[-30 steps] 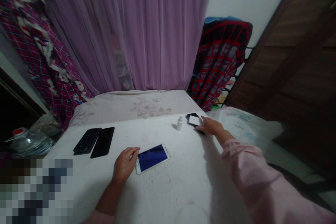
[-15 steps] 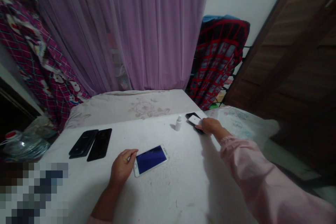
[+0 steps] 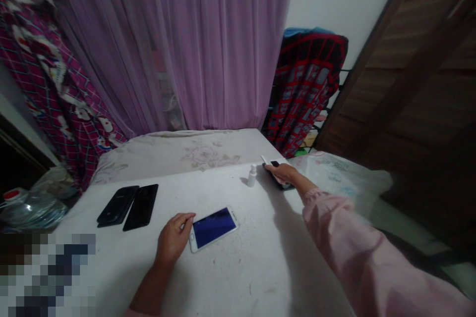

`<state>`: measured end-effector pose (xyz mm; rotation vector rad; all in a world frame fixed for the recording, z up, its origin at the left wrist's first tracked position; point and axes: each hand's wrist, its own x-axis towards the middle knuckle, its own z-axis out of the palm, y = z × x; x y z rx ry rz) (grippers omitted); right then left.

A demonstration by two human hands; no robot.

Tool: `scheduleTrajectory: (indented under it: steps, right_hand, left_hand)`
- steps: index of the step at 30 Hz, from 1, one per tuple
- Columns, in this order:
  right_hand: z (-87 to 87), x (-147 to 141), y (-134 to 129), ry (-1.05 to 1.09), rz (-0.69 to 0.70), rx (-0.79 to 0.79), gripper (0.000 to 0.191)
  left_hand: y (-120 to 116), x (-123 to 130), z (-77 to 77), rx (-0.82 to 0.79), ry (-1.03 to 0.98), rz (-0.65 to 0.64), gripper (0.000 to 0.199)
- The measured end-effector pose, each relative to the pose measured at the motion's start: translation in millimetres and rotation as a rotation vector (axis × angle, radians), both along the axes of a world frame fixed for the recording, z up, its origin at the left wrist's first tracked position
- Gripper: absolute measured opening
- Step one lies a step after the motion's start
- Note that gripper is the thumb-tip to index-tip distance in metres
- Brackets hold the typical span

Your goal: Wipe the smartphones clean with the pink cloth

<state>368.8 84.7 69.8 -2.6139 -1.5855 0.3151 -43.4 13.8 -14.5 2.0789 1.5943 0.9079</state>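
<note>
Okay, R hand [image 3: 283,173], coming out of a pink sleeve [image 3: 353,242], is reaching to the far edge of the white table [image 3: 238,277], close to its far R corner. Its fingers [image 3: 273,167] are lying flat & together on a black phone [image 3: 277,182], which is sitting face-up w/ its long side angled across the edge. A white card [image 3: 265,159] is poking out past the fingertips toward the far L, but I can't tell if the fingers are pinching it or only pressing on it.

A small white dropper bottle [image 3: 252,176] is standing upright just L of that hand, near the far edge.

Meanwhile L hand [image 3: 173,240] is resting on the table nearer the middle, fingers [image 3: 186,218] loosely curled & close together, just beside the L end of a white phone [image 3: 213,228], whose screen is glowing blue. I can't tell if the fingertips are touching it.

Two black phones [image 3: 128,206] are lying side by side, almost touching, toward the L edge. Past the far edge, a floral pillow [image 3: 186,154] is lying against a purple curtain [image 3: 201,44]. Off the L edge, a plastic bottle [image 3: 33,210] is sitting low. A pixelated patch is hiding the near L corner.
</note>
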Motion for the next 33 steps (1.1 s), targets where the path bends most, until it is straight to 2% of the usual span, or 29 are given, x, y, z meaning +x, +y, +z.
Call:
scheduleTrajectory:
  steps: [7, 16, 24, 28, 33]
  right_hand:
    - [-3.4, -36.5, -6.0, 0.004, 0.019, -0.124, 0.061]
    - [1.9, -54.4, -8.6, -0.122, 0.057, -0.092, 0.059]
    - [4.7, -27.2, -21.0, -0.171, -0.010, -0.118, 0.044]
    - [-2.7, -10.5, -32.2, -0.155, -0.023, -0.164, 0.049]
    - [-15.0, 0.7, -33.1, -0.140, -0.037, -0.177, 0.049]
  left_hand:
    - [0.7, -1.1, -0.3, -0.016, -0.019, -0.017, 0.032]
    - [0.3, -1.7, -1.6, 0.011, -0.044, -0.026, 0.033]
    - [0.3, -1.6, 0.3, 0.009, -0.040, -0.043, 0.033]
    - [-0.1, -1.6, 0.2, 0.014, -0.026, -0.034, 0.033]
    - [0.2, -1.9, -0.9, 0.022, -0.013, -0.030, 0.034]
